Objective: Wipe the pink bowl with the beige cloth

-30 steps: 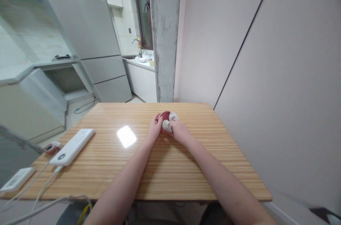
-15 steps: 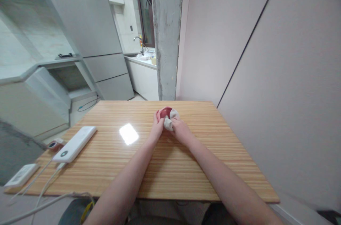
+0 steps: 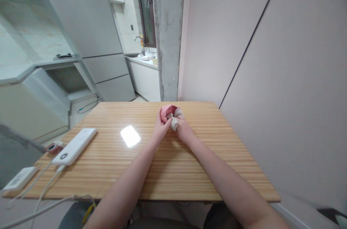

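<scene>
Left hand (image 3: 160,130) grips red thing (image 3: 165,112), now tipped up off desk (image 3: 114,171), paler pink side showing; a second ago it sat lower, rounder. Right hand (image 3: 184,130) closed on white cloth (image 3: 175,122), pressed against it. Power bank (image 3: 75,146) far left.

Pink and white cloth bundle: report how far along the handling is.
In hand: both the left hand and the right hand grip the pink and white cloth bundle just above the wooden table. Done: the cloth is already bunched into a compact wad. Left: it is not set down, and loose folds still stick out.
</scene>
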The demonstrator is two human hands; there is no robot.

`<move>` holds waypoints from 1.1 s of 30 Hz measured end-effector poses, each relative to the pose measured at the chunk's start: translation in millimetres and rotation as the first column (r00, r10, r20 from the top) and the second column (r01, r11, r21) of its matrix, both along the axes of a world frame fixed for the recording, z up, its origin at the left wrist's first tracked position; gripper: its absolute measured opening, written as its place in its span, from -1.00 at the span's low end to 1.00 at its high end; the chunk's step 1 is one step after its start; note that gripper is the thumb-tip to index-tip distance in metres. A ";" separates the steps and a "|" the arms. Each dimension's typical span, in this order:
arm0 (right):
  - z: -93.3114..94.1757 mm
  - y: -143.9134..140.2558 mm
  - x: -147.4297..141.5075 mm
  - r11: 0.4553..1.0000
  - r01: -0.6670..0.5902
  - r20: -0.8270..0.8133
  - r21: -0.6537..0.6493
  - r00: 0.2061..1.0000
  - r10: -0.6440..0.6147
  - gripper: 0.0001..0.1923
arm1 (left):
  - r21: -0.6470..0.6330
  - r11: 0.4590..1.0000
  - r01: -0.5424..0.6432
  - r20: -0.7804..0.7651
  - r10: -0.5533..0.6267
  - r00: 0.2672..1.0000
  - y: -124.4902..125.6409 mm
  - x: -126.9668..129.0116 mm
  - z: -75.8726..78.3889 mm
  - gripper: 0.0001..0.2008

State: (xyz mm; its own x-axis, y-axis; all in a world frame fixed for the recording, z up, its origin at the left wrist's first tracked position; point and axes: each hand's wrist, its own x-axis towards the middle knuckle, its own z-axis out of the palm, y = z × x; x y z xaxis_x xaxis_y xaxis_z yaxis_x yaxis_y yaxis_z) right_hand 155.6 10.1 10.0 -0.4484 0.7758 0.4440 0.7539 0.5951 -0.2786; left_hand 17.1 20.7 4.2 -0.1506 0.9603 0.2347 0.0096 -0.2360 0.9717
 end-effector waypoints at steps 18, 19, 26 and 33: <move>7.9 -6.8 0.7 1.000 0.024 -0.023 -0.002 0.999 -0.024 -0.76 | -0.113 0.992 0.048 0.207 -0.024 0.978 -8.0 7.0 3.0 -0.28; 7.4 -7.1 -0.1 1.000 0.015 -0.046 -0.014 0.999 -0.016 -0.76 | -0.146 0.989 0.033 0.202 -0.002 0.979 -8.8 9.7 1.6 -0.33; 3.6 -2.8 -0.2 0.993 -0.104 0.035 0.057 0.994 0.102 -0.74 | 0.055 0.998 -0.001 -0.304 0.018 0.953 -9.6 -26.0 29.6 -0.48; 4.0 -9.1 -5.0 0.999 0.046 -0.053 0.017 0.998 -0.045 -0.76 | 0.005 0.999 -0.044 0.021 0.044 0.999 -10.5 5.5 7.9 -0.27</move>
State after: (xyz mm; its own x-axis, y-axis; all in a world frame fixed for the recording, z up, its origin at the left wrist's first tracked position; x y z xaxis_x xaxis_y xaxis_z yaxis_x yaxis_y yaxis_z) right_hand 150.6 1.0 14.1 -0.3885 0.7863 0.4804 0.7650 0.5658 -0.3075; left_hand 22.6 10.2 12.1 -0.1976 0.9515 0.2359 -0.0001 -0.2406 0.9706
